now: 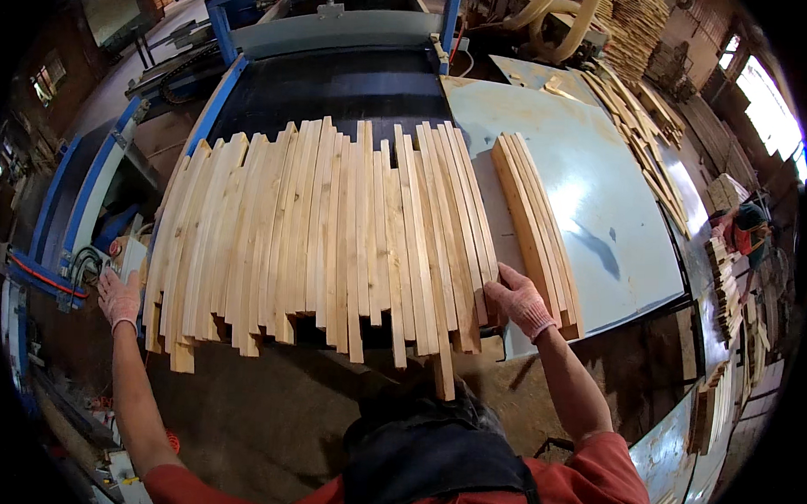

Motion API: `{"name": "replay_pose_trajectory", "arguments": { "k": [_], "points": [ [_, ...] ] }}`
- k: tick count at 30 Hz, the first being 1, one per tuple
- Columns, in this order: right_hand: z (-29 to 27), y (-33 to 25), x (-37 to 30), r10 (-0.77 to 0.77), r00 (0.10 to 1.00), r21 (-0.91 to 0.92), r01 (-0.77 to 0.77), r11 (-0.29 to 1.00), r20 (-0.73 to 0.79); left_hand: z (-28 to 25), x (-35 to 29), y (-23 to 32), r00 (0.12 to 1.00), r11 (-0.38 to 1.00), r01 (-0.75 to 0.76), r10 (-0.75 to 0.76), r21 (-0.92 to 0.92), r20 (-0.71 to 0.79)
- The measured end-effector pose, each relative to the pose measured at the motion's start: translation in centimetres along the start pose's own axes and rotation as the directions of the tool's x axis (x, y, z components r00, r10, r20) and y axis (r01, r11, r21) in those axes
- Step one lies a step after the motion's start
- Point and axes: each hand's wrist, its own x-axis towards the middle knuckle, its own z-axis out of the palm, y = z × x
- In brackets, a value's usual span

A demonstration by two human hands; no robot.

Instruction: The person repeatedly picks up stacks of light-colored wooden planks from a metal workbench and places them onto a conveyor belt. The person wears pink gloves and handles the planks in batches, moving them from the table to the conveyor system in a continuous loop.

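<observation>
A wide row of pale wooden strips (pixel 333 232) lies side by side on the dark belt, their near ends uneven. My left hand (pixel 120 297), in a pinkish knit glove with bare fingertips, is open with its fingers stretched upward. It is off the row's left side, by a small control box (pixel 126 256) with a button. In a matching glove, my right hand (pixel 519 300) is open against the row's right edge, thumb and fingers apart near the strip ends. Just right of it lies a separate bundle of a few wooden strips (pixel 538 230).
A blue-framed machine (pixel 340 32) spans the belt's far end. At right is a pale metal table (pixel 583 187), with loose wooden strips (pixel 638 145) along its far edge. Another person (pixel 744 230) is at the far right, near more stacked wood. Thick hoses (pixel 571 31) hang behind.
</observation>
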Motion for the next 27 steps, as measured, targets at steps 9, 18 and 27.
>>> {"name": "replay_pose_trajectory", "arguments": {
  "k": [9,18,27],
  "points": [
    [2.8,-1.2,0.0,0.101,0.994,-0.026,-0.102,0.995,-0.037,5.6,2.0,-5.8,0.924,0.968,-0.18,0.105,-0.176,-0.369],
    [1.5,-0.5,0.9,0.2,0.978,-0.103,-0.205,0.973,-0.057,-0.9,-0.1,0.9,0.955,0.945,-0.273,0.244,-0.18,-0.166],
    [2.0,2.4,0.5,-0.031,0.996,-0.162,0.016,0.987,-0.087,11.7,6.2,-1.9,0.934,0.743,-0.351,0.231,-0.57,-0.274]
  ]
}}
